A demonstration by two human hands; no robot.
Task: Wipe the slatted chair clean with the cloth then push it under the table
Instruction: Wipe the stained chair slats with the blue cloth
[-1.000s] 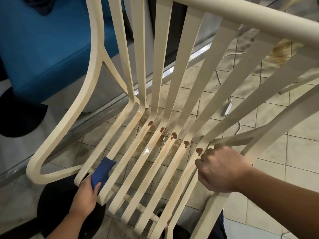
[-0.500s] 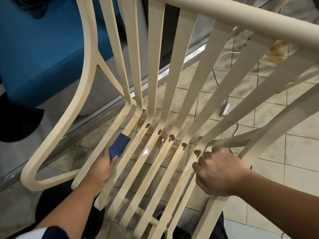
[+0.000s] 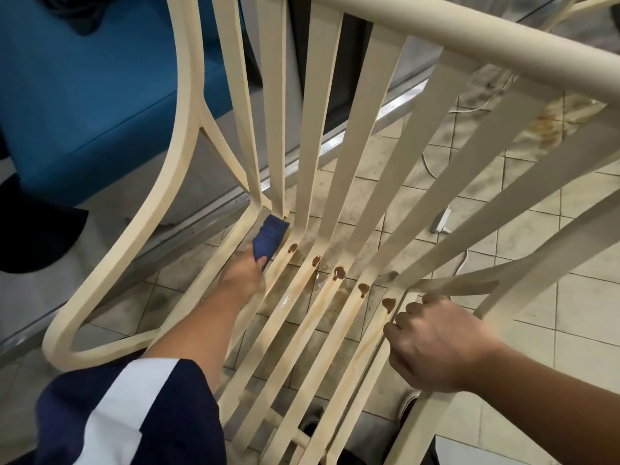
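A cream slatted chair fills the view, its seat slats running toward me and its back slats rising away. Brown sauce blobs sit in a row where seat meets back, with smears trailing down the slats. My left hand grips a folded blue cloth and presses it on a left seat slat, right at the bend. My right hand is curled round the chair's right side frame beside the rightmost blob.
Beige floor tiles show through the slats, stained brown below the seat. A white cable and plug lie on the floor at right. A blue upholstered seat stands at the left, beyond a metal floor rail. Dark shoes show at the bottom.
My left hand has slid the blue cloth up the left seat slat, from the front edge to the bend at the backrest. My right hand has kept its hold.
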